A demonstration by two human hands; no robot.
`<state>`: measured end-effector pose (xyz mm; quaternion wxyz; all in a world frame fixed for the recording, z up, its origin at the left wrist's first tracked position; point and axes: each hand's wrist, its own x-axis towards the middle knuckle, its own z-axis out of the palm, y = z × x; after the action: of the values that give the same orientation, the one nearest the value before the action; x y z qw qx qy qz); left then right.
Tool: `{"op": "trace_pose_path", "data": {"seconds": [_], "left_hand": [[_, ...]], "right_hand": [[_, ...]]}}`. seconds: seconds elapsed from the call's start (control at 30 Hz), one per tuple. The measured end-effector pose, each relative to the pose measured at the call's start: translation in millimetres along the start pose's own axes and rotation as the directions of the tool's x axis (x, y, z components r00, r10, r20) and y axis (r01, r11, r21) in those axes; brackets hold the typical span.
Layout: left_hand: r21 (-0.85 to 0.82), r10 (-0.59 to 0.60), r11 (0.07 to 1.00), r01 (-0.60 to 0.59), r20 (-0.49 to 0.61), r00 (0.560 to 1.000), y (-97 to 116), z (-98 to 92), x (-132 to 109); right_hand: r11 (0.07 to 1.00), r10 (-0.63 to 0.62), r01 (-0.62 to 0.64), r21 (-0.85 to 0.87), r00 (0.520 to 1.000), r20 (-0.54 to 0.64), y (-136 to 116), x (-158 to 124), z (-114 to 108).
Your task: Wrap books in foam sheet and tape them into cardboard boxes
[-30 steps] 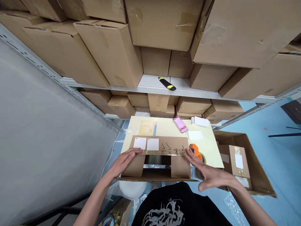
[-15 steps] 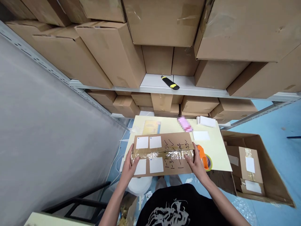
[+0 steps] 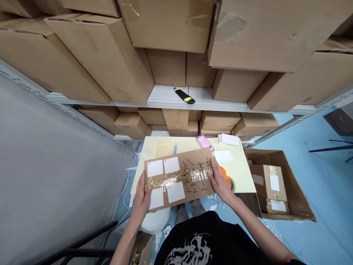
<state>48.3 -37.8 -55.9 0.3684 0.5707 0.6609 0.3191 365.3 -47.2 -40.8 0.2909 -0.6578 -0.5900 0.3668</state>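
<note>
Between my two hands is a taped cardboard box [image 3: 176, 176], its top bearing several white labels and black handwriting, with clear tape along the middle. My left hand [image 3: 142, 195] grips its left end, thumb on top. At the right end, my right hand [image 3: 219, 180] clasps the edge, thumb over the tape. The fingers underneath are hidden. The box is tilted, its right end farther from me. Just beyond my right hand lie an orange tape dispenser [image 3: 224, 176] and a roll of tape [image 3: 232, 184], partly covered.
On the pale table [image 3: 242, 173] are a yellow printed sheet [image 3: 165, 149], a pink blurred item [image 3: 203, 141] and white labels [image 3: 228, 140]. A black-and-yellow utility knife [image 3: 184, 95] lies on the shelf [image 3: 162, 94] among cartons. At right, a large open carton [image 3: 300, 195] holds smaller boxes.
The box has turned, its right end swinging away from me and its left end coming nearer. Both hands keep their hold. The whole view has shifted, with surroundings appearing farther left.
</note>
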Motion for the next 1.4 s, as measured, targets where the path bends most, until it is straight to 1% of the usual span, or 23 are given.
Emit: {"op": "trace_pose_path", "data": {"seconds": [0.07,0.17,0.27,0.33,0.4,0.47,0.6,0.7,0.77,0.83,0.97,1.03,1.13,1.27,1.33,1.4], "left_hand": [[-0.002,-0.036,0.999,0.036,0.009,0.999,-6,-0.2,-4],[-0.043,-0.1,0.994,0.101,0.017,0.995,-12,1.2,-16],[-0.072,-0.114,0.991,0.115,0.022,0.993,-12,11.0,-30],[-0.075,-0.104,0.992,0.106,0.027,0.994,-10,20.5,-33],[-0.079,-0.092,0.992,0.095,0.047,0.995,-7,27.5,-29],[-0.085,-0.09,0.992,0.095,0.063,0.994,-4,29.1,-19],[-0.092,-0.142,0.984,0.15,0.084,0.986,5,22.6,5],[-0.114,-0.179,0.976,0.186,0.067,0.982,11,22.3,11],[-0.145,-0.208,0.966,0.214,0.06,0.976,13,25.3,10],[-0.179,-0.228,0.955,0.235,0.061,0.972,14,28.3,8],[-0.197,-0.25,0.946,0.256,0.054,0.967,12,30.0,6],[-0.166,-0.234,0.957,0.239,0.05,0.971,11,29.9,9],[-0.075,-0.169,0.982,0.171,0.024,0.985,10,30.9,12],[0.031,-0.101,0.994,0.101,0.008,0.995,17,34.0,15],[0.068,-0.042,0.997,0.041,0.005,0.999,20,35.0,16],[0.097,0.032,0.995,-0.033,0.014,0.999,22,35.2,16]], "right_hand": [[1.0,-0.013,0.013,-0.009,1.0,-0.017,3,-6,3],[0.999,-0.05,0.048,-0.023,0.996,-0.077,10,-17,3],[0.996,-0.081,0.075,-0.056,0.99,-0.118,22,-27,-4],[0.995,-0.078,0.069,-0.071,0.986,-0.147,31,-32,-10],[0.996,-0.062,0.049,-0.078,0.984,-0.166,37,-31,-14],[0.995,-0.052,0.038,-0.087,0.985,-0.167,38,-23,-15],[0.988,-0.067,0.043,-0.149,0.985,-0.161,26,7,-11],[0.968,-0.046,0.009,-0.252,0.989,-0.139,19,23,-9],[0.948,-0.048,0.0,-0.317,0.989,-0.142,20,26,-8],[0.935,-0.085,0.022,-0.354,0.983,-0.163,22,24,-7],[0.928,-0.146,0.075,-0.366,0.974,-0.171,24,17,-7],[0.931,-0.147,0.08,-0.356,0.975,-0.165,24,17,-9],[0.935,-0.129,0.064,-0.349,0.977,-0.168,23,20,-11],[0.941,-0.097,0.041,-0.337,0.984,-0.152,21,23,-15],[0.959,-0.085,0.043,-0.279,0.986,-0.142,21,23,-19],[0.985,-0.065,0.044,-0.169,0.991,-0.12,28,22,-25]]}}
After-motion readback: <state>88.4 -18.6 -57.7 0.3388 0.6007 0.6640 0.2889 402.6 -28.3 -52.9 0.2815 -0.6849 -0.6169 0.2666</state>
